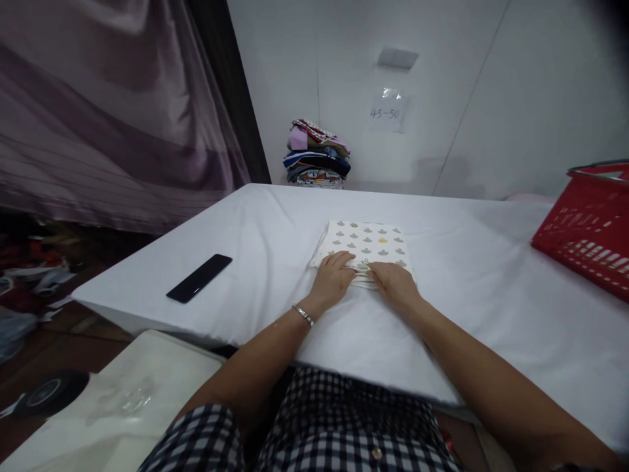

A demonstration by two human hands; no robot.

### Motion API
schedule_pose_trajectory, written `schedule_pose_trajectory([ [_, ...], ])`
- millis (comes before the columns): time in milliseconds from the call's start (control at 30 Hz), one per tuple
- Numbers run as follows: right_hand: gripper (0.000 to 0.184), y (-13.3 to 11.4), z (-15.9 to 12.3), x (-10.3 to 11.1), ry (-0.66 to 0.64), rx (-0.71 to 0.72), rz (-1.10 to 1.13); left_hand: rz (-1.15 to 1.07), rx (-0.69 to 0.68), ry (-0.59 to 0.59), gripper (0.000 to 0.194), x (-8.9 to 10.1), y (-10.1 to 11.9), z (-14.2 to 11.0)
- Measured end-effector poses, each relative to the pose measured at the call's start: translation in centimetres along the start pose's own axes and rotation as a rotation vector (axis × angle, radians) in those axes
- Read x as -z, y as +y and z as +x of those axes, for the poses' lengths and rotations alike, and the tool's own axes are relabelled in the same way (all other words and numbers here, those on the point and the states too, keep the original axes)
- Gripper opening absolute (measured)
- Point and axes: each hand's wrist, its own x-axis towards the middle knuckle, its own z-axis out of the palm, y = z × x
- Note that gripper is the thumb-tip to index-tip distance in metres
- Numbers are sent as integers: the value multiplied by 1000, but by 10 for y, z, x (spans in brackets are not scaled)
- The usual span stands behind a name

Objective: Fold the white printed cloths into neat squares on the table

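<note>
A folded white cloth (366,239) with grey duck-like prints and a few yellow and green ones lies on the white-covered table. At its near left edge is my left hand (333,278), fingers resting on top and thumb at the front fold. My right hand (396,283) closes on the near right edge, its fingertips at the folded layers. Both hands touch the cloth close together, and the undersides of the fingers are hidden. A silver bracelet (303,315) circles my left wrist.
To the left on the table (265,249) lies a black phone (199,278). A red plastic basket (590,223) stands at the right. Stacked folded clothes (318,157) rise behind the far edge, by the wall. A pale surface (147,387) sits lower left; a purple curtain (113,111) hangs behind.
</note>
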Motion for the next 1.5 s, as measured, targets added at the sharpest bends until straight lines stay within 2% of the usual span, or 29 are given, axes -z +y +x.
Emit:
schedule_pose_trajectory([
  [133,27,-1,-1,0,32,55,14,-43,-54,38,20,3,-4,-3],
  [333,26,-2,-2,-2,24,133,19,-70,-68,25,18,2,-7,-3],
  [567,24,-4,3,-1,-47,22,-48,-26,-85,9,20,-1,-7,1],
  [867,24,-3,2,-2,-70,13,-71,118,-43,-9,23,10,-9,-3],
  [1067,22,-2,0,-6,-43,77,-33,82,-162,-167,18,25,-18,-14],
  [1300,23,-6,0,-1,-37,88,-2,145,-151,-15,22,20,-25,-13],
  [1500,25,-6,2,-5,-51,50,-29,145,-144,-14,22,13,-31,-11],
])
